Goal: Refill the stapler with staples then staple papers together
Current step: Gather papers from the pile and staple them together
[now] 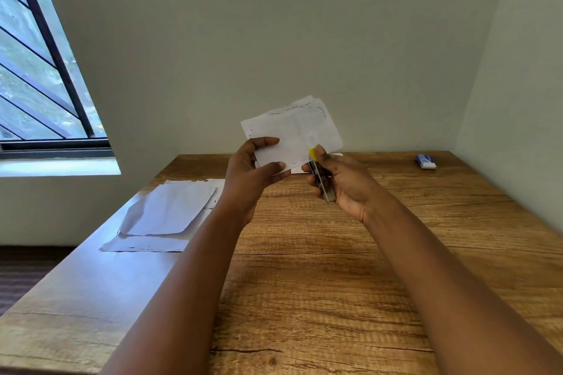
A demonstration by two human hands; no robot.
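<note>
The right hand (pixel 341 179) hides most of the stapler (pixel 321 178); print on the box (pixel 426 161) at two o'clock is illegible.

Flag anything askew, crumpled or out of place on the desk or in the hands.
The loose sheets on the desk's left side lie fanned and skewed, with the top sheet's near-left corner curled. The papers in the hands are unevenly stacked too. Nothing spilled.

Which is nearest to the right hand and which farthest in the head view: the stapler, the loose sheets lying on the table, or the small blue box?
1. Stapler: held in the right hand, its yellow tip against the held papers.
2. Blue box: at the table's far right, by the wall.
3. Loose sheets: flat on the table's left side, beyond the left hand.
</note>
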